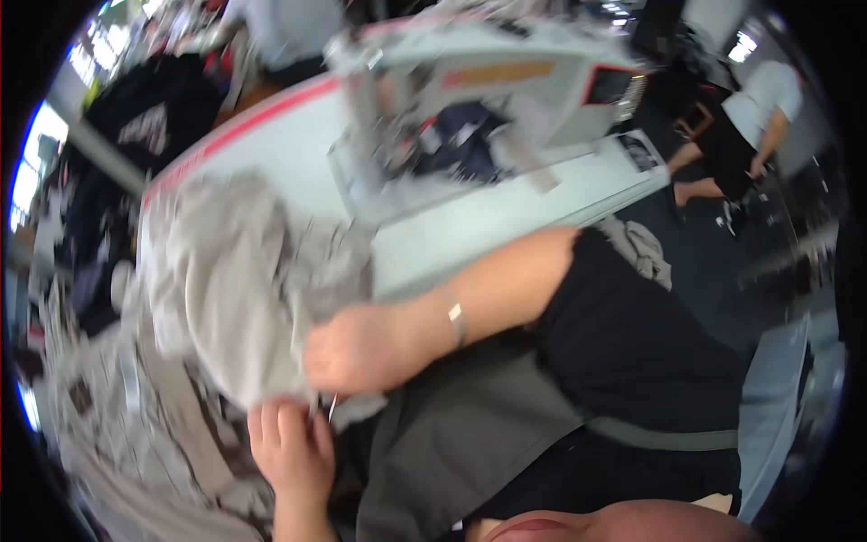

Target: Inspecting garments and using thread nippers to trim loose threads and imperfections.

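A beige fabric garment (230, 284) lies bunched over the near left end of a white sewing table (420, 264) and hangs off its edge. My left hand (290, 433) pinches the lower edge of this cloth, fingers curled over it. Just above and to the right, my right hand (359, 349) is closed, knuckles up, close against the fabric. A thin shiny tool (332, 408), perhaps a blade of thread snips, sticks out below the right fist toward my left fingers. Blur hides its exact shape and the right fingertips.
An industrial sewing machine (569, 122) with dark navy cloth (467, 139) stands on the table. More beige garments (129, 406) are heaped at lower left. Dark clothing (162, 115) is piled beyond. A person (752, 129) is at far right, another (284, 27) at the back. A grey bin (772, 406) stands right.
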A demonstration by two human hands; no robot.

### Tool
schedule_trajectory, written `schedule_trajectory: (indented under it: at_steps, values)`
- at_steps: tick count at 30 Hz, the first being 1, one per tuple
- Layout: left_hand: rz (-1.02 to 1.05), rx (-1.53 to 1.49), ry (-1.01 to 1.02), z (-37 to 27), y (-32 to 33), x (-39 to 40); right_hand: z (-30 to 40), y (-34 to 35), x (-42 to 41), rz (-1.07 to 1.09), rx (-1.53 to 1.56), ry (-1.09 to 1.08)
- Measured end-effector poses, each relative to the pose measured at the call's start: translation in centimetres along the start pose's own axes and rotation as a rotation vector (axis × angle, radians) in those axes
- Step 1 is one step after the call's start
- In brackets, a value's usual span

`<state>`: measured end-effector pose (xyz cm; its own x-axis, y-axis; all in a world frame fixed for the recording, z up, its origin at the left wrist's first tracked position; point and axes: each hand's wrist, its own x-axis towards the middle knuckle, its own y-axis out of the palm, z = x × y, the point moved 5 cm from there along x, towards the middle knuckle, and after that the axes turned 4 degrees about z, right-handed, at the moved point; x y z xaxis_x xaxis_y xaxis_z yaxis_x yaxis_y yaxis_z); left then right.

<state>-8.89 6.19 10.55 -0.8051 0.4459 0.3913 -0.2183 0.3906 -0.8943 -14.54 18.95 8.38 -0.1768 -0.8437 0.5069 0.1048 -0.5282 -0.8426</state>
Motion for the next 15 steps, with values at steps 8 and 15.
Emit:
schedule_trajectory:
  at_steps: [8,15]
  values:
    - [0.318,0.232,-0.158,0.8,1.0,-1.1,0.5,2.6,0.1,0.194,0.009,0.021]
    - [0.260,0.303,0.015,-1.0,0.0,0.9,-0.7,1.6,1.0,0.280,-0.060,0.094]
